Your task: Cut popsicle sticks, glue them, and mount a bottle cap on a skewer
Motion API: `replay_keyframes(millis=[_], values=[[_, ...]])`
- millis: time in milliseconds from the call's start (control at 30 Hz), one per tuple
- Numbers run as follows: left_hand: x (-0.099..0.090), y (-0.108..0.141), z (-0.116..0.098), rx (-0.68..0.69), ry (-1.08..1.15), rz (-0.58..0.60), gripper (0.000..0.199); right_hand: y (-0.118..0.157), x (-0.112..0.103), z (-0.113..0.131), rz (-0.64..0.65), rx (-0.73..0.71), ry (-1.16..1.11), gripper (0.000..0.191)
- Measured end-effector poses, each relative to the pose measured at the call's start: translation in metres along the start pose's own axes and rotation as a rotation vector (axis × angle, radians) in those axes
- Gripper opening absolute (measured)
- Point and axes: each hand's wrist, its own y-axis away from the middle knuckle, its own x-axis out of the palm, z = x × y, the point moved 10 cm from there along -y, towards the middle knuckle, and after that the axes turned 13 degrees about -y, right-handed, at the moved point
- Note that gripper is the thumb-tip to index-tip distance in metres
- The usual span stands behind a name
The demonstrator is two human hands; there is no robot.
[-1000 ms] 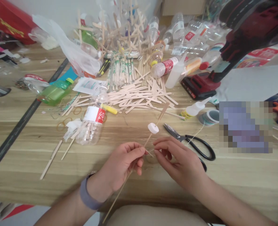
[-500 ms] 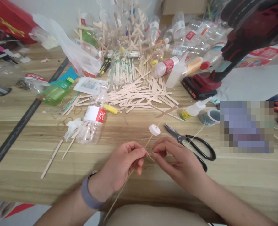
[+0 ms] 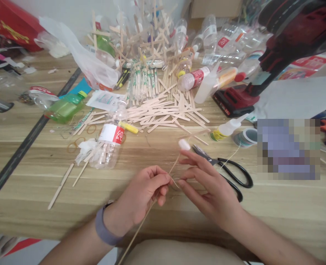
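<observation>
A long thin wooden stick (image 3: 139,229) runs from the bottom edge up through my left hand (image 3: 149,187), whose thumb and forefinger pinch it. A white cap (image 3: 184,144) sits on the stick's upper part, with flat wooden pieces beyond it. Thin string (image 3: 175,181) loops between the stick and my right hand (image 3: 204,184). My right thumb and a finger close on the string, while the upper fingers are raised near the cap. Black-handled scissors (image 3: 213,161) lie just right of that hand, partly hidden by it.
A clear bottle (image 3: 111,133) stands left of my hands. Loose craft sticks (image 3: 157,112) lie beyond them. A glue bottle (image 3: 226,129), a spool (image 3: 245,137) and a red-black power tool (image 3: 238,99) are to the right.
My right upper fingers have risen and spread towards the white cap. The cap and the stick's top have tilted away and slightly right. My left hand has stayed almost still.
</observation>
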Motion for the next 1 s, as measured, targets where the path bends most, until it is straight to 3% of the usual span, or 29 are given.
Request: replay_keyframes(millis=[233,333,433,500,800,1000], values=[[0.0,0.0,0.0,0.009,-0.016,0.013,0.022,-0.001,-0.004,0.001,-0.041,-0.007,0.025,0.006],[-0.002,0.0,-0.001,0.013,-0.017,-0.001,0.022,0.0,-0.003,-0.018,-0.016,0.223,-0.075,0.013],[-0.003,0.0,-0.001,0.023,-0.018,-0.011,0.022,0.011,0.011,-0.047,0.038,0.58,-0.351,0.022],[-0.003,0.0,-0.002,0.03,-0.019,-0.013,0.021,0.018,0.025,-0.055,0.067,0.734,-0.556,0.027],[-0.002,0.0,-0.006,0.047,-0.008,-0.013,0.022,0.037,0.056,-0.059,0.199,1.021,-0.808,0.043],[0.0,0.002,-0.007,0.048,0.005,-0.012,0.022,0.041,0.062,-0.059,0.246,1.076,-0.829,0.045]])
